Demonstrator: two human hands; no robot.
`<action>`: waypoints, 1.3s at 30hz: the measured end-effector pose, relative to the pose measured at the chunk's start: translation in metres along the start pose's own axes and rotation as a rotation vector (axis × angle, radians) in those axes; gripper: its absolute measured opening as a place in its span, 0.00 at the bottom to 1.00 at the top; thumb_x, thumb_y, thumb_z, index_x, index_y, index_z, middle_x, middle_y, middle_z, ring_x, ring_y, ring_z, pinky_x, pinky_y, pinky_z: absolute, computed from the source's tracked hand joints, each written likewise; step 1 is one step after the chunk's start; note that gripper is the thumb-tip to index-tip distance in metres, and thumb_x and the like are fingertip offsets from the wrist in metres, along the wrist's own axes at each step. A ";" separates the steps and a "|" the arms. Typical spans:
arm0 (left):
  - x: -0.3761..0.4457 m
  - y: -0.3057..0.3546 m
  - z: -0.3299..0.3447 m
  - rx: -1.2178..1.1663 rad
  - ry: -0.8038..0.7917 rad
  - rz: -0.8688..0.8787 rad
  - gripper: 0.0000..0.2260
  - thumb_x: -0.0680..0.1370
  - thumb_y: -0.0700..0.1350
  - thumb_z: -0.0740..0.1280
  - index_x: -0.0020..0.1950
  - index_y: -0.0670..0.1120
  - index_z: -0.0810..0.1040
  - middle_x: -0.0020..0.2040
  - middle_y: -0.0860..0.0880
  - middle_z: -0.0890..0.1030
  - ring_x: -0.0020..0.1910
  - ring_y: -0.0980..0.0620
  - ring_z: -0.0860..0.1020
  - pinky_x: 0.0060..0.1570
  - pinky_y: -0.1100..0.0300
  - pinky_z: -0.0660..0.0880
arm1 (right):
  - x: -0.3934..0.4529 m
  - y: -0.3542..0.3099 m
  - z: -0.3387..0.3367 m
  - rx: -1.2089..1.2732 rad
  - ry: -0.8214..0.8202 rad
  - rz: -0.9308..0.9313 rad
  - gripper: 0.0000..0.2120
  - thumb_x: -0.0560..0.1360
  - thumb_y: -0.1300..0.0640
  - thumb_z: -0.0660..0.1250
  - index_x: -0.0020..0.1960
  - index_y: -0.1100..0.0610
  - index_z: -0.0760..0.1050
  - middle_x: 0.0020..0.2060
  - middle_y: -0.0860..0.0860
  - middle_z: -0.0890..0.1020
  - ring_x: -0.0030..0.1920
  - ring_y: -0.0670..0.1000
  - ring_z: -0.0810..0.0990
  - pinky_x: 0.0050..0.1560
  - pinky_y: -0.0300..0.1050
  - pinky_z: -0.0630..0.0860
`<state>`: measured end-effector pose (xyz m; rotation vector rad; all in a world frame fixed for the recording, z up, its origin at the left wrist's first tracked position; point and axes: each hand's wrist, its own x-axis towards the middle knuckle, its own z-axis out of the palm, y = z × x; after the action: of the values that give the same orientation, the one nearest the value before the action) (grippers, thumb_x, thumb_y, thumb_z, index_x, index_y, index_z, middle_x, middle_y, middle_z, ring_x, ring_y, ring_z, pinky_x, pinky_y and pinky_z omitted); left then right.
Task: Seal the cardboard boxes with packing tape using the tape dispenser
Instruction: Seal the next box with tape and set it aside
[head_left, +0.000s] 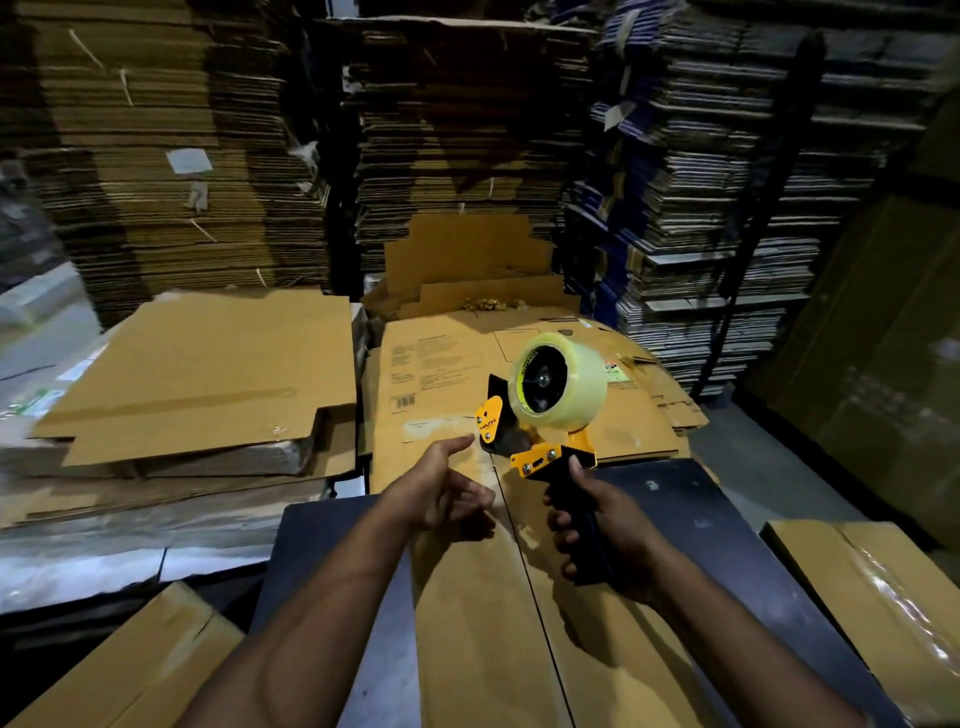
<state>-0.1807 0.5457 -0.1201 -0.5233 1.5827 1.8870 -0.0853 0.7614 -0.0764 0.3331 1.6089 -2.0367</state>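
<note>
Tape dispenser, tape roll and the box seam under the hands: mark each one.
tape dispenser (582, 512): head view, black handle gripped by right hand (605, 525).
tape roll (569, 382): head view, clear outer face.
box seam (524, 561): head view, dark line between flaps.

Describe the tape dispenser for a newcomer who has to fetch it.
Beyond the near edge of the cardboard box under the person's arms, the right hand holds up the tape dispenser by its black handle. Only it has an orange frame carrying a clear tape roll.

Your right hand (605, 525) covers most of the black handle of the tape dispenser (540, 415), the box under your arms (483, 597) cut off by the bottom edge, print on the flattened carton (431, 364) too small to read, left side blurred.
</note>
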 end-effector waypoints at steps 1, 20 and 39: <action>0.001 0.005 0.002 0.027 -0.011 -0.028 0.36 0.78 0.64 0.60 0.52 0.28 0.81 0.39 0.37 0.83 0.28 0.49 0.80 0.24 0.65 0.75 | 0.000 0.001 0.001 -0.018 0.001 0.001 0.26 0.78 0.33 0.57 0.51 0.58 0.72 0.32 0.48 0.70 0.28 0.47 0.66 0.31 0.41 0.63; 0.043 0.039 0.020 0.624 -0.025 0.037 0.15 0.77 0.36 0.64 0.30 0.42 0.69 0.27 0.44 0.70 0.21 0.52 0.71 0.26 0.62 0.72 | -0.006 0.025 0.001 -0.193 0.074 -0.074 0.23 0.79 0.38 0.56 0.54 0.59 0.69 0.29 0.48 0.71 0.26 0.47 0.67 0.27 0.40 0.64; 0.109 0.113 0.015 1.087 0.520 0.416 0.05 0.72 0.37 0.71 0.36 0.42 0.80 0.29 0.49 0.79 0.28 0.55 0.74 0.31 0.61 0.71 | 0.031 0.045 0.005 -0.108 0.071 -0.128 0.21 0.81 0.37 0.58 0.41 0.54 0.69 0.32 0.52 0.70 0.27 0.50 0.66 0.30 0.42 0.64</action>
<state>-0.3355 0.5715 -0.1054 -0.1819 2.8877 0.8495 -0.0864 0.7421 -0.1271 0.2721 1.8185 -2.0414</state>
